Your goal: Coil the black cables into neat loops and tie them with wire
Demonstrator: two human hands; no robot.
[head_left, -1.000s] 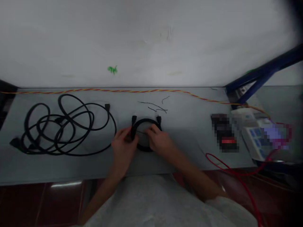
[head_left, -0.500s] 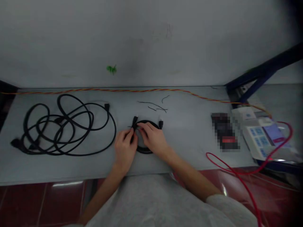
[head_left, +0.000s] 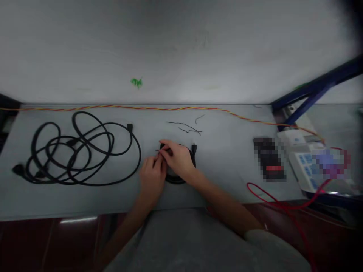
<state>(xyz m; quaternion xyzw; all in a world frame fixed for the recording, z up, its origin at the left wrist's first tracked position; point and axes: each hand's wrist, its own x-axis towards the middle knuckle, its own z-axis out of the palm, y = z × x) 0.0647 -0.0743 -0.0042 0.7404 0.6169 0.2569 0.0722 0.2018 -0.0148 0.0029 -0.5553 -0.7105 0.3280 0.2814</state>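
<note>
Coiled black cable [head_left: 175, 180] partly under right hand [head_left: 181, 160], its left side gripped by left hand [head_left: 153, 174] — right fingertips [head_left: 163, 143] pinched together

Coiled cable [head_left: 175, 181] partly behind hands [head_left: 180, 160]

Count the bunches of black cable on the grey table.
2: a loose, looping black cable tangle at the left of the flat grey table, and a compact, round black cable coil at the middle, partly hidden by the right hand. No third shows.
</note>
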